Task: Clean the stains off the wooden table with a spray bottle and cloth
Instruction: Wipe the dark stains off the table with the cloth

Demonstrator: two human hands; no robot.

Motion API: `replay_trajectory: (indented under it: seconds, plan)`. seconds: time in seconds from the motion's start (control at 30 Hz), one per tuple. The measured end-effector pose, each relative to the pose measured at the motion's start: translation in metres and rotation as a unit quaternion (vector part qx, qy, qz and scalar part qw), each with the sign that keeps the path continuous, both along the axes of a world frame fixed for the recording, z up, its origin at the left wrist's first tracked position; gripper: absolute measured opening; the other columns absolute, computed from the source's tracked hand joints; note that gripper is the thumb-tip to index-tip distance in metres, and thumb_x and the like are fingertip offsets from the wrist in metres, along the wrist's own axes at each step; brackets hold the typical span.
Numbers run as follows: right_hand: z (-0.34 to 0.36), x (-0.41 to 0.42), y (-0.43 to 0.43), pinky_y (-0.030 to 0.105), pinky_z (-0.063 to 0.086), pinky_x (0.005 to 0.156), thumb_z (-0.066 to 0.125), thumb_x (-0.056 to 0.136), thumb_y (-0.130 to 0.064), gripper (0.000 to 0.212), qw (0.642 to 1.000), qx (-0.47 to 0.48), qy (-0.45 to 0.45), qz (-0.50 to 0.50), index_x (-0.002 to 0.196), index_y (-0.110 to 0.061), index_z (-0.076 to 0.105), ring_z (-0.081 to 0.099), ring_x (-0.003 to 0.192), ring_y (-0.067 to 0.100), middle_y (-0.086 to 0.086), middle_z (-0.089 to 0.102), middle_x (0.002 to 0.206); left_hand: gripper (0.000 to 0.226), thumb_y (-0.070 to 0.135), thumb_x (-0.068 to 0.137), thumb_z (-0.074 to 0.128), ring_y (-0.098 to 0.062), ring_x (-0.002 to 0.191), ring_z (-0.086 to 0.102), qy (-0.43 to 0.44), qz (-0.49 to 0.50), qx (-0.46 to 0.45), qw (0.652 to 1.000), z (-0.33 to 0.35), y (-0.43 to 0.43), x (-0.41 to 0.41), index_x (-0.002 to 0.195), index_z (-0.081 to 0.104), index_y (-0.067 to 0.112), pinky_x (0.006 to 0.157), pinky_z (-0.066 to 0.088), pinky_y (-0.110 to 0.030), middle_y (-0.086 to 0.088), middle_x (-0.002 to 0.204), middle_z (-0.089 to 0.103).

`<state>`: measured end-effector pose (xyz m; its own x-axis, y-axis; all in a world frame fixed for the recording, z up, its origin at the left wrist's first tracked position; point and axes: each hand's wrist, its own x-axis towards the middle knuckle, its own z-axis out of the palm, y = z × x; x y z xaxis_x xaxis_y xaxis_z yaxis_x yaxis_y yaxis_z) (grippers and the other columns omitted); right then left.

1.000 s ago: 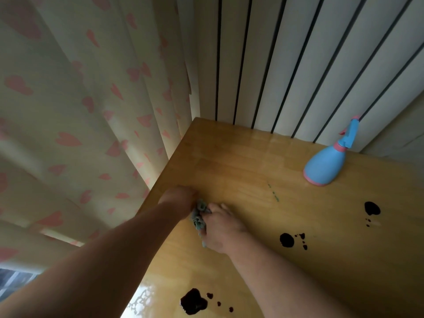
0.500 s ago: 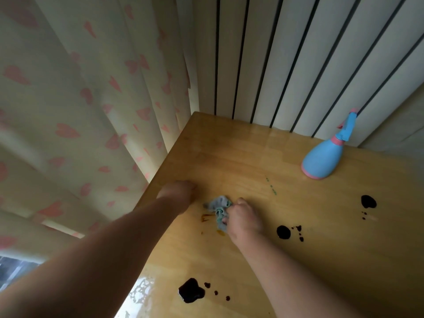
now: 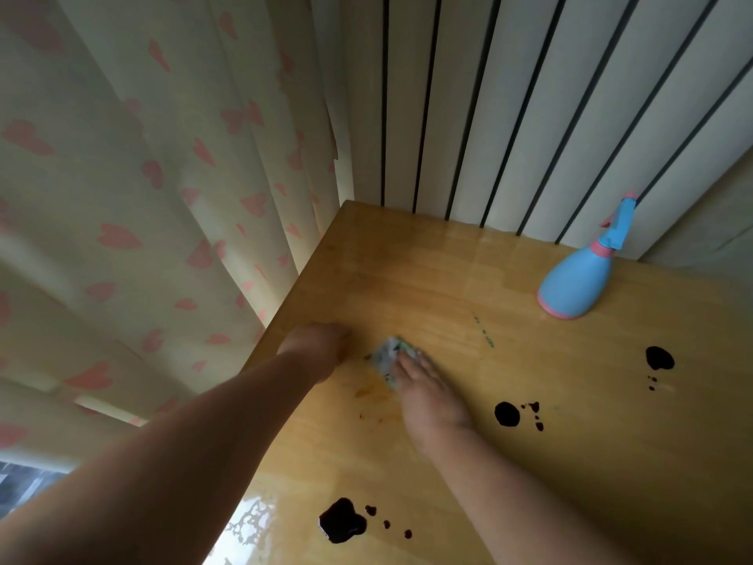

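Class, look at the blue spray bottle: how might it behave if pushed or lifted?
The spray bottle probably resists tipping: its base is wide and it narrows upward. Smooth plastic may slide on the glossy table rather than topple. Its fill is hidden, so weight is uncertain.

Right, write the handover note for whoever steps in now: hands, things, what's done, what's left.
Hands: left hand rests on the wooden table by its left edge, its fingers hidden. The right hand presses the cloth onto the table.
Things: spray bottle stands upright at the far right, apart from both hands.
Done: only a faint brown smear shows beside the cloth.
Left: far-right stain, middle stain, near stain, all dark, plus green specks.
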<state>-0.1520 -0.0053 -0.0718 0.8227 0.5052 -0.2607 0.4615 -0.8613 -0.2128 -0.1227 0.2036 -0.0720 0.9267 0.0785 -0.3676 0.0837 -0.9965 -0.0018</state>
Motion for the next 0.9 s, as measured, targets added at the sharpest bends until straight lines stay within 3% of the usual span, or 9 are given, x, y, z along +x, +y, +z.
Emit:
replay_trajectory:
  seconds: [0.1,0.17,0.23,0.33,0.43,0.6,0.73,0.8,0.9]
  plan:
    - [0.006,0.011,0.001,0.027,0.014,0.118,0.048,0.091,0.004,0.069,0.997,0.046,0.004,-0.062,0.152,-0.014,0.023,0.012,0.148,0.020,-0.001,0.014,0.161,0.060,0.027,0.098,0.056,-0.026,0.123,0.053,-0.004,-0.006,0.010,1.000,0.000,0.000,-0.001,0.151,0.030,0.032,0.095,0.047,-0.035,-0.002,0.140,0.053]
    - [0.011,0.013,0.010,0.024,0.023,0.114,0.041,0.093,0.006,0.059,0.987,0.114,-0.009,-0.117,0.148,-0.015,0.034,0.027,0.143,0.017,-0.003,0.025,0.158,0.061,0.026,0.098,0.056,-0.025,0.125,0.052,-0.007,-0.006,0.019,1.000,0.002,-0.002,-0.002,0.152,0.028,0.032,0.096,0.046,-0.034,-0.002,0.142,0.051]
    - [0.015,0.014,0.020,0.021,0.024,0.112,0.037,0.094,0.006,0.058,0.976,0.171,-0.027,-0.135,0.146,-0.018,0.039,0.033,0.139,0.014,-0.005,0.030,0.156,0.060,0.025,0.098,0.057,-0.024,0.122,0.054,-0.012,-0.005,0.019,1.000,0.004,-0.003,-0.001,0.151,0.032,0.032,0.093,0.047,-0.033,-0.002,0.139,0.053]
    - [0.010,0.002,0.032,0.023,0.018,0.116,0.038,0.095,0.001,0.056,0.984,0.178,-0.002,-0.025,0.147,-0.021,0.039,0.028,0.142,0.015,-0.005,0.030,0.156,0.049,0.020,0.097,0.053,-0.023,0.115,0.058,-0.020,0.002,-0.001,1.000,0.008,-0.004,0.001,0.144,0.044,0.030,0.090,0.050,-0.032,-0.001,0.130,0.060]
    - [0.001,-0.013,0.028,0.020,-0.005,0.114,0.038,0.097,-0.003,0.056,0.990,0.090,0.015,0.109,0.151,-0.014,0.028,0.010,0.148,0.017,0.000,0.021,0.159,0.057,0.015,0.096,0.054,-0.023,0.118,0.056,-0.018,0.006,-0.001,1.000,0.005,-0.003,-0.001,0.148,0.036,0.031,0.091,0.051,-0.032,-0.002,0.135,0.056]
    - [-0.005,0.003,0.007,0.026,0.003,0.118,0.039,0.096,0.000,0.061,0.997,0.067,-0.024,-0.016,0.153,-0.015,0.021,0.006,0.149,0.019,-0.001,0.014,0.161,0.062,0.026,0.096,0.060,-0.025,0.119,0.055,-0.011,0.011,-0.006,1.000,0.004,-0.001,-0.002,0.150,0.031,0.035,0.092,0.050,-0.035,-0.003,0.136,0.056]
    - [-0.001,0.021,0.000,0.026,0.008,0.118,0.053,0.090,0.002,0.069,0.991,0.050,-0.012,-0.124,0.151,-0.014,0.026,0.009,0.148,0.019,-0.001,0.018,0.160,0.062,0.027,0.097,0.059,-0.025,0.122,0.054,-0.012,0.012,-0.003,1.000,0.002,-0.001,-0.003,0.151,0.030,0.034,0.095,0.050,-0.036,-0.003,0.138,0.054]
    - [-0.001,0.013,0.008,0.026,0.007,0.118,0.046,0.093,0.003,0.064,0.992,0.065,-0.005,-0.109,0.151,-0.015,0.027,0.010,0.148,0.020,0.001,0.020,0.160,0.061,0.027,0.097,0.059,-0.025,0.122,0.054,-0.017,0.012,-0.001,1.000,0.002,-0.002,-0.003,0.151,0.030,0.034,0.095,0.049,-0.036,-0.002,0.139,0.054]
    - [-0.004,-0.015,0.022,0.030,0.009,0.120,0.037,0.097,-0.004,0.055,0.996,0.087,-0.012,-0.009,0.150,-0.014,0.028,0.010,0.148,0.020,0.002,0.023,0.159,0.059,0.024,0.097,0.057,-0.026,0.122,0.054,-0.022,0.007,-0.005,1.000,0.003,-0.003,-0.002,0.150,0.032,0.033,0.094,0.048,-0.035,-0.003,0.139,0.054]
